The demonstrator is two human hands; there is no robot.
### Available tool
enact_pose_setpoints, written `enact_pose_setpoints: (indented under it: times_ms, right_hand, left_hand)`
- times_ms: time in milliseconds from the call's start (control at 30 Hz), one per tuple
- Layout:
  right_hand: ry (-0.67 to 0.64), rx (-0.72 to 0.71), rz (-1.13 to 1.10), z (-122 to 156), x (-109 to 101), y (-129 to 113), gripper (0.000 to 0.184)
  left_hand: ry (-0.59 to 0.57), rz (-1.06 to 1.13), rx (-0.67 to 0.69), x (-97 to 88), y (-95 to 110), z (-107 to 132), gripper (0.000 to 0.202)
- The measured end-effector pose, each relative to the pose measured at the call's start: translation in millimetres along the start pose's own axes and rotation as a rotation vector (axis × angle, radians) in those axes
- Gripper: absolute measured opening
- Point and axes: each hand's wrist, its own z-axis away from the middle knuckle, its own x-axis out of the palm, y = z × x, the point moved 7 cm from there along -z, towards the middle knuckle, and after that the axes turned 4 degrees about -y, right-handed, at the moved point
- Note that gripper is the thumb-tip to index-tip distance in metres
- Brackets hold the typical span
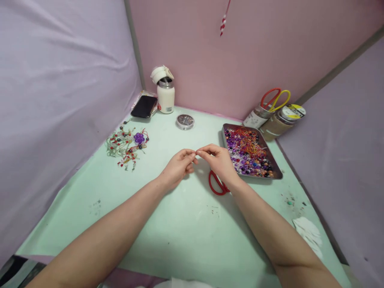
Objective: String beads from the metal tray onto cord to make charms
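My left hand point(179, 166) and my right hand point(220, 161) meet above the middle of the pale green table point(168, 224). Both pinch their fingertips together where they touch; whatever they hold is too small to make out. Red-handled scissors point(216, 185) lie on the table under my right wrist, partly hidden. A metal tray point(277, 174) full of purple, red and dark beads with orange threads sits just right of my right hand.
A pile of beaded strings point(127, 145) lies at the left. At the back stand a black phone point(144, 106), a white flask point(165, 93) and a round thread spool point(185, 121). Jars holding scissors point(274, 114) stand at the back right. White paper scraps point(309, 234) lie near the right edge.
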Motion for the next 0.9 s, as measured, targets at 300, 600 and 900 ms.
enact_pose_setpoints:
  times_ms: [300,600,900]
  right_hand:
    - [-0.101,0.035,0.07,-2,6,4,0.013]
    - [0.035,-0.045,0.155,0,-4,-3,0.01]
    - [-0.005,-0.025,0.089,1,7,10,0.014]
  left_hand:
    - [0.084,-0.385,0.036,-13.2,7,-5,0.023]
    - [0.316,-0.793,0.403,-27.9,57,7,0.022]
    - [0.096,-0.572,0.156,-4.1,10,-1,0.03]
